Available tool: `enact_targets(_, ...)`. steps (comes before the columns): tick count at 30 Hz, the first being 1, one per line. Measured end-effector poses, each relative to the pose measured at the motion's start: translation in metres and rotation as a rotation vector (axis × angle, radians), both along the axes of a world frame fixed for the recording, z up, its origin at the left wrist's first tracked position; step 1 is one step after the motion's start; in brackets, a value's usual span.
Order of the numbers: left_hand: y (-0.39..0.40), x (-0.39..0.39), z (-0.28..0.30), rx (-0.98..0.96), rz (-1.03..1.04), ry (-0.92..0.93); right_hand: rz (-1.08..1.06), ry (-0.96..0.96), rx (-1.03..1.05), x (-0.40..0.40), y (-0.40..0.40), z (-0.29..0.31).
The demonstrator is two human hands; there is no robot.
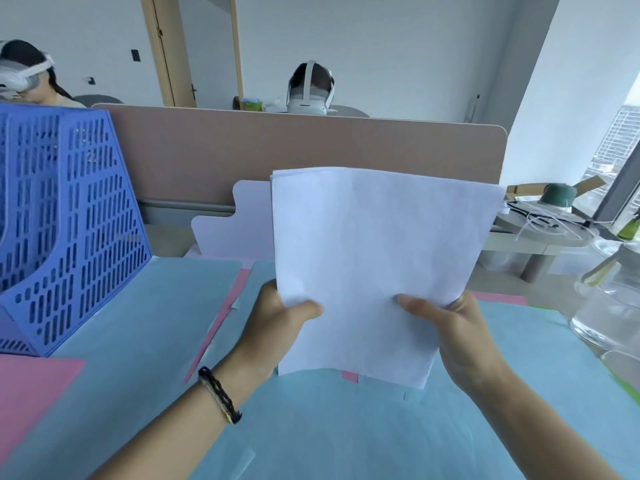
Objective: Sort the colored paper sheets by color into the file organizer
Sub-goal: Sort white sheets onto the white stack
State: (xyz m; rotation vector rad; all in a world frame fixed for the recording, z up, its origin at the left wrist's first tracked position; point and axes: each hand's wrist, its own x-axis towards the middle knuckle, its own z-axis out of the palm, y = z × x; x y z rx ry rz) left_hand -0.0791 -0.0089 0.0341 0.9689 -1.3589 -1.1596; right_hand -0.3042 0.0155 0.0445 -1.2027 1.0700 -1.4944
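White paper sheets (374, 258), a thin stack, stand upright in front of us, held above the desk at their lower edge. Our left hand (280, 327) pinches the lower left corner, thumb across the front, and our right hand (450, 327) grips the lower right side the same way; the two hands are apart, each clamped on the stack. A black and tan braided bracelet (218, 394) circles the left wrist.

The stack hides much of what lies behind it. A pale lilac cardboard piece with a stepped edge (239, 223) stands just behind the sheets, partly covered by them. The blue perforated plastic file organizer (69, 230) stands to the far left on the desk, well apart from the stack. At the right edge stands a clear glass vessel (609, 313).

Light blue paper sheets (329, 427) cover most of the desk under our arms, with pink paper sheets (31, 393) showing at the lower left and in strips between the blue ones. A beige desk partition (277, 157) runs across behind; beyond it sit two people wearing white headsets (310, 95), before white walls and a wooden door frame (156, 46).
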Motion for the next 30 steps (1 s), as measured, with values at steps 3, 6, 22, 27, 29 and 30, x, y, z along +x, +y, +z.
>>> enact_targets(3, -0.002, -0.002, -0.01, 0.064, 0.025, 0.004, -0.052, 0.002, 0.041, 0.005, -0.005, -0.002)
enact_targets(6, -0.009, 0.017, -0.01, 0.134, -0.039, -0.008, -0.063, -0.034, 0.005, 0.01, -0.012, 0.013)
enact_targets(22, 0.06, 0.153, -0.005, 0.256, 0.144, 0.846, 0.255, -0.384, 0.167, 0.214, -0.032, 0.036)
enact_targets(27, 0.09, 0.212, -0.013, 0.221, 0.328, 0.803, 0.44, -0.304, 0.188, 0.285, -0.025, 0.035)
enact_targets(29, 0.109, 0.243, -0.009, 0.181, 0.407, 0.769, 0.514, -0.204, 0.153, 0.313, -0.019, 0.032)
enact_targets(30, 0.121, 0.259, -0.007, 0.164, 0.44, 0.753, 0.552, -0.147, 0.126, 0.327, -0.015, 0.03)
